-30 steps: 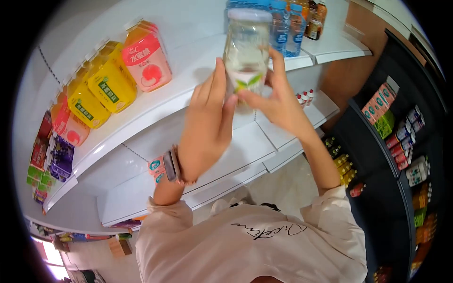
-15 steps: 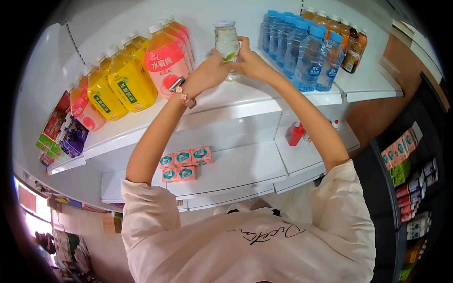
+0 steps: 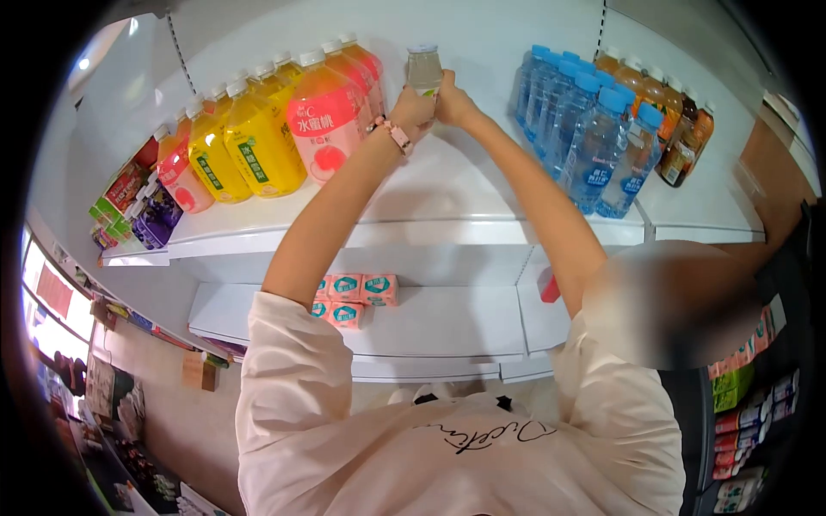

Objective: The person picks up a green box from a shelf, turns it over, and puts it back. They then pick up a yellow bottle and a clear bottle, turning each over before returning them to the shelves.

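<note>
A clear bottle point(image 3: 424, 69) with a wide pale cap and a green mark low on its side stands upright between my hands, over the back part of the upper shelf point(image 3: 447, 193). My left hand point(image 3: 413, 112) is closed around its lower left side. From the right, my right hand point(image 3: 456, 101) grips it, fingers curled along that side. The bottle's base is hidden behind my hands. Pink-labelled peach drink bottles point(image 3: 325, 120) stand left of my left wrist, which wears a bracelet point(image 3: 393, 135).
Yellow drink bottles point(image 3: 258, 146) line the shelf's left. Blue-capped water bottles point(image 3: 594, 146) stand right of my right forearm, with brown drink bottles point(image 3: 680, 146) beyond. Pink packs point(image 3: 361, 291) sit on the lower shelf. A blurred round shape point(image 3: 662, 301) covers part of the right side.
Both hands have moved the bottle farther back over the shelf. The view has shifted, so the shelf goods appear farther right. The blurred shape has appeared at right.
</note>
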`<state>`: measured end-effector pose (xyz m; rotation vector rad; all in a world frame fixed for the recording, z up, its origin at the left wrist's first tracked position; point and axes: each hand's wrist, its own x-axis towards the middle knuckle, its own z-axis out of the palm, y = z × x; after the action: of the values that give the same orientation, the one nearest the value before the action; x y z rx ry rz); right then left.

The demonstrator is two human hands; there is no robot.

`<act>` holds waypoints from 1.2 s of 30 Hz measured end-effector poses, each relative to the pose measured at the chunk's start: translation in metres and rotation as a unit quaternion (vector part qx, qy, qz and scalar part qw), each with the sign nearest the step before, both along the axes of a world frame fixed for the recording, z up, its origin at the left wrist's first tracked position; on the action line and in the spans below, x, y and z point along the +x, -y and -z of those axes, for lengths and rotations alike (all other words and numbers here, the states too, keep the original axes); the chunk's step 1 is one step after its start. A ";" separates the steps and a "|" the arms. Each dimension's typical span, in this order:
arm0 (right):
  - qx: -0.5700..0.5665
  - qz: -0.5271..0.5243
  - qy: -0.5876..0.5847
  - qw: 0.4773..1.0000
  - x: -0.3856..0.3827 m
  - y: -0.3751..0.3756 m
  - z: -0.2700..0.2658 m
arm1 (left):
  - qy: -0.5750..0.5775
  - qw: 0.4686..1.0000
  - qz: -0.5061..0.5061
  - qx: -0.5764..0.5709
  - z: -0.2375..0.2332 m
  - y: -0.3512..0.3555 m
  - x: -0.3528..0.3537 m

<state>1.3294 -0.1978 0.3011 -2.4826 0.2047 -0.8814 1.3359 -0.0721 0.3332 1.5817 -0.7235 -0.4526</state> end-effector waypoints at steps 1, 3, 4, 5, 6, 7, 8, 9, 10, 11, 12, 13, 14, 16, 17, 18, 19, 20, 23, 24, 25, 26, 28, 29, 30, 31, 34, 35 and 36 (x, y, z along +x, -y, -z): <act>0.019 0.015 0.006 1.000 0.004 0.000 0.000 | 0.007 1.000 -0.006 -0.023 0.012 0.009 0.013; 0.005 0.008 0.011 1.000 0.000 0.000 0.002 | 0.020 0.995 -0.039 -0.087 0.023 0.017 0.009; -0.009 0.005 0.016 1.000 -0.001 0.000 0.003 | 0.020 0.995 -0.042 -0.087 0.024 0.020 0.012; -0.007 0.000 0.017 1.000 -0.003 -0.003 -0.001 | 0.025 0.995 -0.052 -0.082 0.021 0.018 0.012; 0.008 -0.004 -0.001 1.000 -0.004 -0.005 -0.007 | 0.029 0.995 -0.062 -0.076 0.018 0.016 0.012; 0.023 -0.008 -0.020 0.999 -0.006 -0.007 -0.013 | 0.030 0.994 -0.067 -0.075 0.017 0.015 0.010; 0.025 -0.014 -0.019 0.999 -0.012 -0.013 -0.017 | -0.019 0.993 -0.060 -0.099 0.016 0.014 0.005; -0.016 0.077 0.049 0.996 -0.024 -0.021 -0.018 | -0.068 0.989 -0.052 -0.124 0.016 0.013 -0.001; -0.056 0.167 0.116 0.977 -0.039 -0.031 -0.021 | -0.090 0.983 -0.036 -0.155 0.007 0.002 -0.025; -0.037 0.092 0.209 0.973 -0.065 -0.040 -0.034 | -0.113 0.976 -0.024 -0.187 -0.003 -0.016 -0.058; -0.017 0.016 0.299 0.954 -0.100 -0.051 -0.049 | -0.035 0.978 -0.007 -0.205 -0.004 -0.029 -0.080; 0.020 -0.041 0.324 0.945 -0.141 -0.068 -0.058 | 0.043 0.974 0.009 -0.221 -0.004 -0.042 -0.100; 0.057 -0.097 0.347 0.931 -0.180 -0.085 -0.054 | 0.011 0.963 0.063 -0.262 -0.004 -0.057 -0.121; 0.038 -0.154 0.317 0.935 -0.241 -0.104 -0.017 | 0.018 0.933 0.193 -0.305 0.017 -0.085 -0.164; 0.071 -0.194 0.293 0.934 -0.268 -0.111 0.020 | 0.107 0.933 0.214 -0.269 0.048 -0.097 -0.177; 0.086 -0.291 0.309 0.901 -0.280 -0.115 0.059 | 0.261 0.926 0.210 -0.171 0.066 -0.115 -0.192; 0.192 -0.314 0.376 0.850 -0.285 -0.143 0.101 | 0.335 0.899 0.214 -0.182 0.089 -0.123 -0.212; 0.175 -0.323 0.311 0.877 -0.300 -0.154 0.121 | 0.372 0.882 0.201 -0.210 0.120 -0.121 -0.226; 0.244 -0.388 0.126 0.880 -0.303 -0.182 0.232 | 0.298 0.914 0.158 -0.225 0.191 -0.125 -0.253; 0.264 -0.415 0.073 0.868 -0.305 -0.187 0.251 | 0.310 0.914 0.140 -0.220 0.206 -0.134 -0.259; 0.274 -0.435 0.041 0.857 -0.307 -0.192 0.269 | 0.326 0.915 0.129 -0.199 0.219 -0.144 -0.263; 0.282 -0.453 0.009 0.846 -0.308 -0.190 0.279 | 0.341 0.916 0.118 -0.177 0.229 -0.152 -0.266; 0.292 -0.488 -0.042 0.821 -0.312 -0.201 0.301 | 0.368 0.913 0.122 -0.125 0.231 -0.169 -0.273; 0.293 -0.506 -0.061 0.809 -0.314 -0.207 0.306 | 0.370 0.918 0.098 -0.108 0.235 -0.181 -0.282; 0.290 -0.524 -0.078 0.797 -0.314 -0.213 0.308 | 0.324 0.934 0.133 -0.076 0.237 -0.190 -0.293; 0.287 -0.542 -0.091 0.785 -0.315 -0.220 0.309 | 0.274 0.946 0.166 -0.047 0.239 -0.201 -0.306; 0.272 -0.593 -0.127 0.747 -0.321 -0.254 0.307 | 0.267 0.958 0.070 -0.080 0.293 -0.236 -0.336; 0.266 -0.608 -0.136 0.736 -0.325 -0.267 0.307 | 0.269 0.959 0.045 -0.075 0.290 -0.250 -0.346; 0.262 -0.622 -0.141 0.724 -0.329 -0.283 0.304 | 0.247 0.968 0.035 -0.019 0.283 -0.267 -0.356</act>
<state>1.0003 0.0851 -0.0027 -1.5877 -0.9074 0.1557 0.9797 0.1951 0.0499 1.6534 -1.1607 -0.0865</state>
